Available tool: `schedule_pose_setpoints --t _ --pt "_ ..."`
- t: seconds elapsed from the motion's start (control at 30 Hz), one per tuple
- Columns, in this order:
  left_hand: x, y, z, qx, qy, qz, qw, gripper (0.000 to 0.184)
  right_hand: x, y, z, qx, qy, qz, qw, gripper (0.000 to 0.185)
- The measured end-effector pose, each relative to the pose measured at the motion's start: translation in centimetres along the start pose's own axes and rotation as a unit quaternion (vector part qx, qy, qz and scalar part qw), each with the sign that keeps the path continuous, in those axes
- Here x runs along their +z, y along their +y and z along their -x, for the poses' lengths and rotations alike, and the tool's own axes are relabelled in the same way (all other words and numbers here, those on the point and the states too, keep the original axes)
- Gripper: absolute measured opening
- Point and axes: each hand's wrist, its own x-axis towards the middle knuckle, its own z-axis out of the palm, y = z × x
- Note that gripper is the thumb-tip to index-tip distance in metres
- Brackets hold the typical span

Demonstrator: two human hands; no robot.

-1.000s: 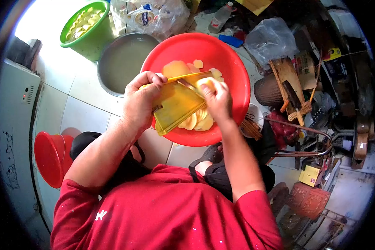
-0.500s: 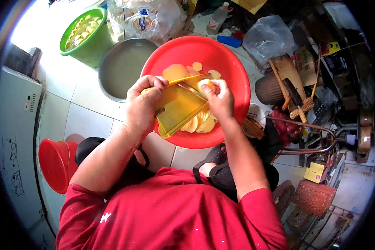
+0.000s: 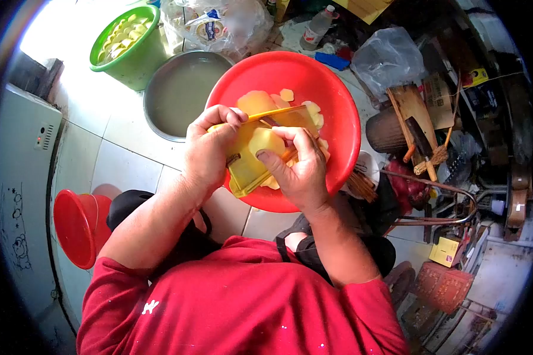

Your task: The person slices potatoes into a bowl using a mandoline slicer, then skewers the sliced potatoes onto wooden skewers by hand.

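Observation:
My left hand is closed around the upper left edge of a yellow mandoline slicer, which is tilted over a wide red basin. Between the thumb and fingers of my right hand is a peeled potato, lying against the slicer's face. My right hand hides part of the blade area. Pale thin potato slices lie in the basin, beyond the slicer and partly beneath it.
Behind the basin stand a metal bowl of cloudy water and a green bucket holding peeled pieces. At left is a red bucket. Right of the basin are a plastic bag, a woven bin and a metal-framed stool.
My right hand has moved the potato down and left along the slicer, from near its upper right end to the middle. My left hand keeps its hold on the slicer.

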Motion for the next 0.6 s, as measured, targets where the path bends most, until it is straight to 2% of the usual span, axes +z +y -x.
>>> schedule_pose_setpoints --t 0.03,0.1,0.13,0.17,0.23,0.3,0.37,0.5,0.57,0.6 --pt "0.0 0.1 0.1 -0.004 -0.002 -0.001 1.000 0.010 0.1 -0.1 0.1 -0.019 0.010 0.014 1.000 0.038" --pt "-0.1 0.2 -0.1 -0.003 -0.007 -0.001 1.000 0.010 0.9 6.7 0.1 0.168 0.050 -0.040 0.984 0.038" --pt "-0.2 0.2 -0.2 -0.002 -0.012 0.000 1.000 0.010 1.0 9.3 -0.4 0.212 0.079 -0.071 0.971 0.037" --pt "-0.2 0.2 -0.2 0.000 -0.014 0.000 1.000 0.010 0.8 11.1 -0.8 0.236 0.095 -0.015 0.967 0.036" --pt "-0.2 0.1 -0.2 0.007 -0.009 -0.008 1.000 0.010 0.7 9.4 -1.2 0.230 0.083 -0.054 0.968 0.037" --pt "-0.3 -0.2 -0.4 0.007 -0.008 0.007 1.000 0.010 0.6 5.0 -0.3 0.163 0.027 -0.081 0.983 0.039" --pt "-0.3 -0.2 -0.3 0.007 -0.011 0.017 1.000 0.010 0.0 -0.6 -0.1 0.021 -0.005 -0.017 1.000 0.040" --pt "-0.2 -0.2 0.0 0.002 -0.008 -0.021 1.000 0.011 0.4 7.5 -0.5 0.215 0.070 -0.043 0.973 0.038" --pt "-0.4 -0.1 -0.2 0.013 -0.019 -0.020 1.000 0.011 0.4 11.6 -0.9 0.248 0.091 0.010 0.964 0.036" --pt "-0.3 0.0 -0.2 0.013 -0.017 -0.031 0.999 0.011 0.4 10.6 -1.0 0.226 0.079 0.029 0.970 0.037"
